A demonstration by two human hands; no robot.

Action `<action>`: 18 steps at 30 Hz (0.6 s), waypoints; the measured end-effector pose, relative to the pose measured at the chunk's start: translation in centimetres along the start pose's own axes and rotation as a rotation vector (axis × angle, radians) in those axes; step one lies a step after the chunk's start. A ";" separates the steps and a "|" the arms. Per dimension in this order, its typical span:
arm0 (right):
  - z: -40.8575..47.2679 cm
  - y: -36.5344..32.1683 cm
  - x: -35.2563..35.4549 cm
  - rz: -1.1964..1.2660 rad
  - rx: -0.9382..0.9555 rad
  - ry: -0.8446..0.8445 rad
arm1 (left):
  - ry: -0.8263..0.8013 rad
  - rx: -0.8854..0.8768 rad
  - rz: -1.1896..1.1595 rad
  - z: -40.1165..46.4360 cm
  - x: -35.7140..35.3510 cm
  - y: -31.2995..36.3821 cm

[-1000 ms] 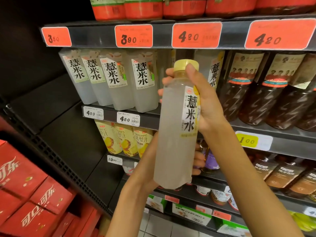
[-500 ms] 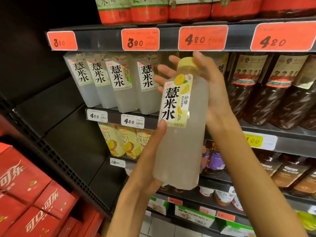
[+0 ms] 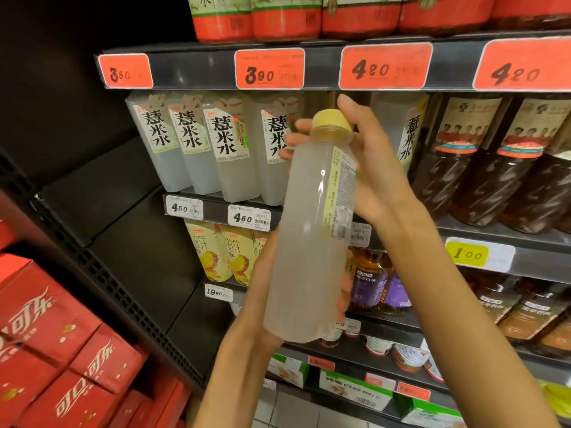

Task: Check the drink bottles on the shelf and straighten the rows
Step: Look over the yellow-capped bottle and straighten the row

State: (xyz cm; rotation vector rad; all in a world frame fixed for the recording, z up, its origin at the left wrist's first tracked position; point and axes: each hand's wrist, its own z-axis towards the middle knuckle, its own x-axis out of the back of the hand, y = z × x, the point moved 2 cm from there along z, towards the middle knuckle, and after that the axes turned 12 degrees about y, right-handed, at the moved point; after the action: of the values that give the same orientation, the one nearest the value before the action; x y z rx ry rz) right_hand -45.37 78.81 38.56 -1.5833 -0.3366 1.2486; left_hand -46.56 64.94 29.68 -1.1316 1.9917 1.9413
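A cloudy white drink bottle (image 3: 304, 242) with a yellow cap is held in front of the shelf, tilted slightly, its label's printed side turned to the right. My right hand (image 3: 370, 171) grips its neck and upper body. My left hand (image 3: 262, 304) cups the bottle's lower part from behind, mostly hidden by it; fingertips show at the right of the base. On the shelf (image 3: 216, 208) behind stands a row of the same white bottles (image 3: 222, 149), with a gap behind the held bottle and one more white bottle (image 3: 404, 140) right of it.
Dark brown drink bottles (image 3: 482, 168) fill the shelf to the right. Red-labelled bottles (image 3: 309, 17) stand on the shelf above, yellow juice bottles (image 3: 222, 251) and purple-labelled bottles (image 3: 374, 282) below. Red drink cartons (image 3: 61, 350) are stacked at lower left. Price tags line the shelf edges.
The bottle has been turned in my hands: its front label faced me half a second ago, and now the plain side and the label's fine-print edge face me.
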 end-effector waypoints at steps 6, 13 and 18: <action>0.8 0.8 0.5 -0.032 -0.005 -0.002 | 0.204 -0.159 0.187 0.1 1.9 -0.5; 1.4 0.8 1.2 -0.306 0.077 0.116 | 0.165 -0.194 0.227 -0.1 1.1 -0.3; 0.5 1.0 0.6 0.019 -0.140 -0.116 | 0.121 -0.171 0.052 -0.1 0.2 -0.4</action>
State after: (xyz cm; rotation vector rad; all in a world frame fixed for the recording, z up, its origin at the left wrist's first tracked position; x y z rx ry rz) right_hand -45.95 79.07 37.44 -1.6387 -0.4932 1.3596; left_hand -46.43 64.84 29.26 -1.2781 1.9627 2.1529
